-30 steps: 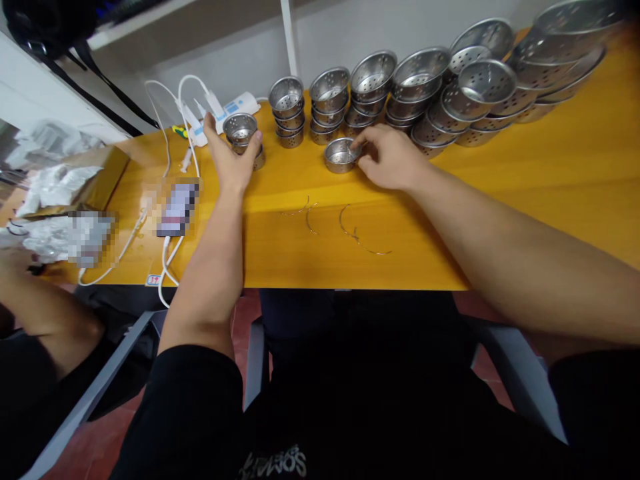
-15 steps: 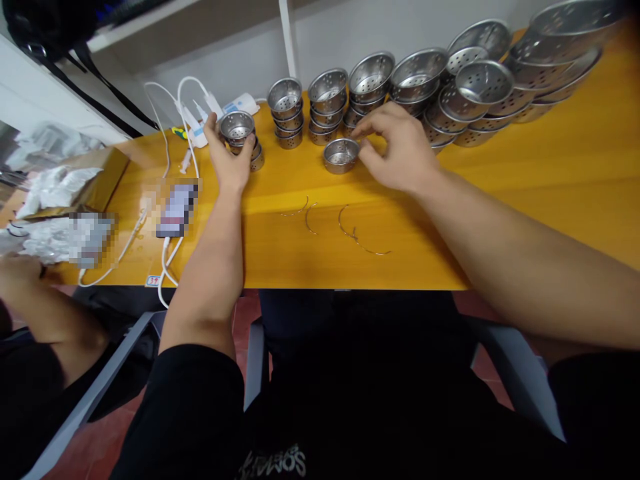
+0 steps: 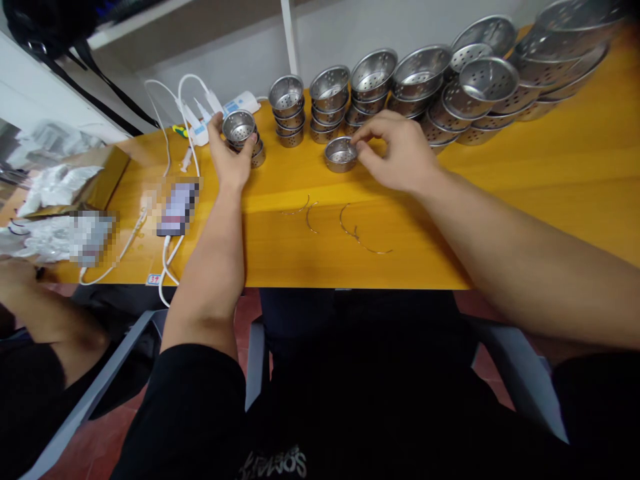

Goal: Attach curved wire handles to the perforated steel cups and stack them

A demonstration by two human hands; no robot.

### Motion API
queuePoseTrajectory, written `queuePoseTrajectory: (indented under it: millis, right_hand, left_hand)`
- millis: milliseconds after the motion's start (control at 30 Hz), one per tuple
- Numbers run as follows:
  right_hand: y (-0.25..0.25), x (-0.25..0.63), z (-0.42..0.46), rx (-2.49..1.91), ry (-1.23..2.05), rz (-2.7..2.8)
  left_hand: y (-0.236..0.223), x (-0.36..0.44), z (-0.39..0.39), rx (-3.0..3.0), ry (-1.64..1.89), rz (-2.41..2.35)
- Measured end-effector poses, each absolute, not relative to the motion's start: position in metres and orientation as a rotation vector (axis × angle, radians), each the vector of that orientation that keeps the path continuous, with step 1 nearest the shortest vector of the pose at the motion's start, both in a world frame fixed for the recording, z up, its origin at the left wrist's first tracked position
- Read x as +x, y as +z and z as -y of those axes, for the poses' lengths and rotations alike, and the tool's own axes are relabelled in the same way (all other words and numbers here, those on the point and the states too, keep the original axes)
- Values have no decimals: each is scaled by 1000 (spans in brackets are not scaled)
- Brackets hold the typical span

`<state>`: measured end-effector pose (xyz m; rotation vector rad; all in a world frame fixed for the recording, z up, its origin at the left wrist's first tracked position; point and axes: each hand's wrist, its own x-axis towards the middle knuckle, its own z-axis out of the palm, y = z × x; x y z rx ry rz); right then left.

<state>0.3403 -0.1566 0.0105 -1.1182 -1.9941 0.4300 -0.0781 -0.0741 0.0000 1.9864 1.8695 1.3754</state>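
My left hand (image 3: 233, 157) is wrapped around a short stack of small perforated steel cups (image 3: 239, 127), thumb on the right side and fingers on the left. The stack stands upright on the table. My right hand (image 3: 393, 150) pinches the right rim of a single low steel cup (image 3: 341, 163), between thumb and index finger. This cup sits on the wooden table in front of the other stacks. Several thin curved wire pieces (image 3: 345, 220) lie nearer to me.
Stacks of perforated cups (image 3: 287, 100) line the back, with larger bowls (image 3: 487, 87) at the right. A phone (image 3: 177, 210) with a white cable, a power strip (image 3: 243, 103) and a syringe (image 3: 187, 160) lie left. Another person's arm (image 3: 55, 307) is at far left.
My right thumb and index finger have come closer together on the rim of the single cup. My left hand stays around its stack. The view has shifted very slightly.
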Motion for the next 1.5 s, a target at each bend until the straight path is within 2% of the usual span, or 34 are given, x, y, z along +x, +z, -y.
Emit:
queuePoseTrajectory:
  millis: [100,367,667,833,1033,1267,1500]
  right_hand:
    - [10,339,156,-1083,446,1985]
    - [15,338,163,-1128,538,1971]
    - [11,337,161,-1119,529,1989]
    - [9,337,161,-1105,520,1977]
    - [-4,341,148,-1045,410,2010]
    - [-6,344,145,-1028,365,2054]
    - [0,346,149,-1095,410,2114]
  left_hand:
    - [0,-76,71,1889,1487,-1857]
    - [7,-69,81,1869,1343,-2003]
    - [5,-79,78,1896,1469,-1907]
    - [4,-80,76,1981,1301,-1991]
    - [17,-73,89,2049,1204,-1577]
    - [16,-75,91,1876,1512,-1758]
    - [10,-75,86,1886,1542,-1689]
